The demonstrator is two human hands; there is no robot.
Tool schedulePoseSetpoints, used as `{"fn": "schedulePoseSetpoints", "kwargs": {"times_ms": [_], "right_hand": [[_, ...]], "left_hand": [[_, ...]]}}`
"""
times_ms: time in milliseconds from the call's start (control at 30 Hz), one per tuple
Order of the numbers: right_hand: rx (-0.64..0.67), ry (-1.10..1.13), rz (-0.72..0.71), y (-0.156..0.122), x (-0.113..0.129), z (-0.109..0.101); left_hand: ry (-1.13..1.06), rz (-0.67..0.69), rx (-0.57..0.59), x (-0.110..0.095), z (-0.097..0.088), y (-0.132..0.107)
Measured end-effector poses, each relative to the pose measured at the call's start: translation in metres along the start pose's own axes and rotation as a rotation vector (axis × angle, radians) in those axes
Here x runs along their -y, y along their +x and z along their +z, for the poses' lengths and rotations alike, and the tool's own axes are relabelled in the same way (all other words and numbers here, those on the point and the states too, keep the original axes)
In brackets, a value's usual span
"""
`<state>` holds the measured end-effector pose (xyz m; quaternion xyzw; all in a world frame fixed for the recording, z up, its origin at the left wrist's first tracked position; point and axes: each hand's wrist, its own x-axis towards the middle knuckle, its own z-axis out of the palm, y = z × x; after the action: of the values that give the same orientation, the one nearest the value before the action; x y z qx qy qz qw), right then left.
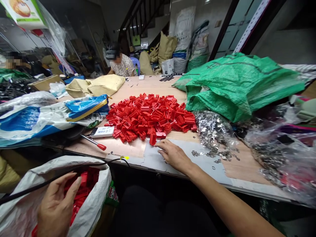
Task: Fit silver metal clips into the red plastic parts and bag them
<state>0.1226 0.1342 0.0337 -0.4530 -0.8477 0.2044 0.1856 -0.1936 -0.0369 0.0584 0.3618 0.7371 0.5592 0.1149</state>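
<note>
My left hand (58,200) is over the mouth of a white woven sack (102,184) at the lower left. Its thumb and fingers are apart, with nothing visible between them. Red plastic pieces (85,187) lie inside that sack. At the front of a big heap of red plastic pieces (150,113) on the table is my right hand (172,154), fingers stretched out and slightly bent. Its fingertips are at a single upright red piece (152,138); whether they touch it I cannot tell. The undersides of those fingers are hidden.
A black cable (108,162) crosses the sack's mouth. A red-tipped metal lever (98,144) and a white labelled box (102,131) sit left of the heap. Small metal parts (214,131) in clear plastic and a green sack (237,82) lie right. Across the table sits a person (122,64).
</note>
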Motion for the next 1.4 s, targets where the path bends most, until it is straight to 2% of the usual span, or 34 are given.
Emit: {"fn": "schedulePoseSetpoints", "kwargs": {"times_ms": [67,200,367,433,533,633,767,833,900,933,1033,1100,1167,1233,1400], "right_hand": [[0.048,-0.063,-0.019,0.009,0.009,0.008],[0.065,-0.098,0.016,0.022,0.019,0.021],[0.014,-0.028,0.023,0.018,0.021,0.017],[-0.016,0.023,0.011,0.007,0.025,0.009],[-0.051,0.213,-0.063,-0.02,0.035,-0.003],[0.028,0.338,-0.139,-0.05,0.044,-0.011],[0.169,0.493,-0.169,-0.08,0.049,-0.018],[0.217,0.622,-0.1,-0.088,0.041,-0.021],[0.157,0.673,0.059,-0.094,0.022,-0.025],[0.037,0.597,0.159,-0.096,0.008,-0.027],[-0.285,0.189,0.386,-0.099,-0.041,-0.032],[-0.393,-0.064,0.43,-0.099,-0.07,-0.034],[-0.376,-0.189,0.43,-0.099,-0.088,-0.034],[-0.332,-0.245,0.42,-0.096,-0.096,-0.033],[-0.277,-0.249,0.401,-0.088,-0.094,-0.031]], "left_hand": [[-0.167,-0.047,0.031,-0.008,0.015,-0.015],[-0.291,-0.09,0.25,-0.023,0.045,-0.048],[-0.348,-0.117,0.492,-0.03,0.076,-0.071],[-0.411,-0.216,0.577,-0.033,0.09,-0.073],[-0.62,-0.465,0.691,-0.038,0.114,-0.073],[-0.778,-0.693,0.834,-0.04,0.134,-0.074],[-0.83,-0.764,1.034,-0.038,0.149,-0.085],[-0.822,-0.78,1.098,-0.037,0.152,-0.093],[-0.823,-0.808,1.108,-0.036,0.154,-0.099],[-0.827,-0.82,1.096,-0.036,0.154,-0.101],[-0.828,-0.828,1.04,-0.033,0.155,-0.104],[-0.827,-0.827,1.017,-0.031,0.156,-0.104],[-0.823,-0.825,1.005,-0.029,0.157,-0.104],[-0.818,-0.829,0.994,-0.028,0.157,-0.106],[-0.794,-0.83,0.972,-0.032,0.153,-0.106]]}}
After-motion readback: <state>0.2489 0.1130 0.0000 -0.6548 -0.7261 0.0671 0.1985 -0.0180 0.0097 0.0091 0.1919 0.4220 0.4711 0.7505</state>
